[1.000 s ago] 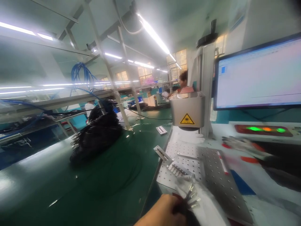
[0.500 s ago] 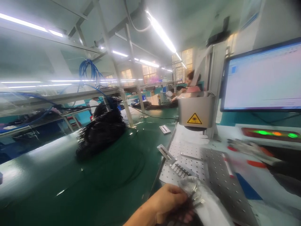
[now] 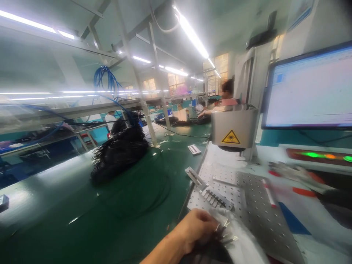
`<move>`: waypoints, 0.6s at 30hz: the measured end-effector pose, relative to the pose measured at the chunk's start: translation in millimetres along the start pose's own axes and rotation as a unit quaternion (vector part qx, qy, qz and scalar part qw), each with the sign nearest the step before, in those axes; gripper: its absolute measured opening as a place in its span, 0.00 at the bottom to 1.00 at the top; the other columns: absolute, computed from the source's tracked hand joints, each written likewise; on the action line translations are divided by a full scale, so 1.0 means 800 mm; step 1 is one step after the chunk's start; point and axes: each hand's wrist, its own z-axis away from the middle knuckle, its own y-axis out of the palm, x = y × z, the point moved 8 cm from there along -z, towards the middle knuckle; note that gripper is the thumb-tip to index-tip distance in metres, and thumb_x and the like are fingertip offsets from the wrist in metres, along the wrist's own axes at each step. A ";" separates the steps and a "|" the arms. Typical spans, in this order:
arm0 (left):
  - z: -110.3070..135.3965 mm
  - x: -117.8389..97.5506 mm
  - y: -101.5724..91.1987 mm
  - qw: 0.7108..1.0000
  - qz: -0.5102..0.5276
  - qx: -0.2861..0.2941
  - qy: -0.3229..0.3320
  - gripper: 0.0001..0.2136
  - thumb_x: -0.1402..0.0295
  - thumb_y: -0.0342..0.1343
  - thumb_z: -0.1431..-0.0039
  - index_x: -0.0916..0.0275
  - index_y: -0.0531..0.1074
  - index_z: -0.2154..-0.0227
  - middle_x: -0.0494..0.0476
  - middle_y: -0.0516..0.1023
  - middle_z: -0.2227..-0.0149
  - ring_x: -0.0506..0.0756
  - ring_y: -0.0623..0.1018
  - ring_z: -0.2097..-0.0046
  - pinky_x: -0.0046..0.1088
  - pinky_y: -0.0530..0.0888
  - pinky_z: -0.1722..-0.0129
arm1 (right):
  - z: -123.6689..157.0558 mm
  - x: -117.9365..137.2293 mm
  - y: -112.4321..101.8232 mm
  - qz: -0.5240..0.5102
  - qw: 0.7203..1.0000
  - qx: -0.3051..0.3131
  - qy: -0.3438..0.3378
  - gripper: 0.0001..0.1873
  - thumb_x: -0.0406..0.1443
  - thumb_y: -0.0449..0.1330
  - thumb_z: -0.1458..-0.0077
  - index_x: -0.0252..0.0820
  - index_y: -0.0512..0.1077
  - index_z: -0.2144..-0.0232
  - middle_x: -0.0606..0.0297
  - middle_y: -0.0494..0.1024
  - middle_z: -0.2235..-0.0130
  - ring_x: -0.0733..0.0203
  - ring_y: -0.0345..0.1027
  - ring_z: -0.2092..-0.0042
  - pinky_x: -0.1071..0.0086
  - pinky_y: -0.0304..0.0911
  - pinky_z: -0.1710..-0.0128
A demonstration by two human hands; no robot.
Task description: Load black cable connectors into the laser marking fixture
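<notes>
My left hand reaches in from the bottom middle, fingers curled and closed. Thin shiny metal pieces stick out at its fingertips, and it seems to pinch at least one. More of them lie against a crumpled white bag-like sheet just right of the hand. Something dark shows below the fingers, too blurred to name. Just beyond the hand, a slotted metal fixture rests on a perforated metal plate. My right hand does not show.
A laser marking head with a yellow warning label overhangs the plate. Right of it are a monitor, a red-white marker and gloves. A black cable bundle lies on the green table. A person sits beyond.
My left hand has shifted slightly up and left, still closed beside the white sheet. The view has turned a little left, so the machine and monitor appear farther right.
</notes>
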 end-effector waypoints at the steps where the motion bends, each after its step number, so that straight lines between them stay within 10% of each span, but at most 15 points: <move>1: 0.000 -0.004 -0.001 0.999 0.001 -0.033 0.012 0.08 0.67 0.61 0.62 0.66 0.70 0.80 0.48 0.66 0.81 0.47 0.64 0.76 0.25 0.60 0.74 | 0.000 0.000 0.002 -0.003 1.000 0.005 0.001 0.14 0.44 0.58 0.37 0.47 0.71 0.51 0.59 0.70 0.46 0.58 0.67 0.51 0.61 0.68 0.52; 13: 0.042 -0.071 0.018 0.944 -0.225 -0.168 0.172 0.05 0.72 0.57 0.50 0.62 0.71 0.68 0.53 0.71 0.63 0.53 0.69 0.59 0.28 0.65 0.58 | -0.001 -0.009 0.013 -0.036 0.999 0.031 0.014 0.13 0.43 0.58 0.37 0.47 0.71 0.52 0.59 0.70 0.46 0.57 0.68 0.51 0.62 0.68 0.52; 18: 0.060 -0.033 0.009 0.878 -0.434 -0.111 0.168 0.13 0.75 0.62 0.58 0.61 0.71 0.66 0.57 0.70 0.56 0.58 0.68 0.54 0.34 0.65 0.52 | -0.007 -0.012 0.032 -0.076 0.997 0.032 0.005 0.17 0.44 0.58 0.37 0.44 0.70 0.50 0.58 0.71 0.48 0.57 0.68 0.52 0.59 0.70 0.54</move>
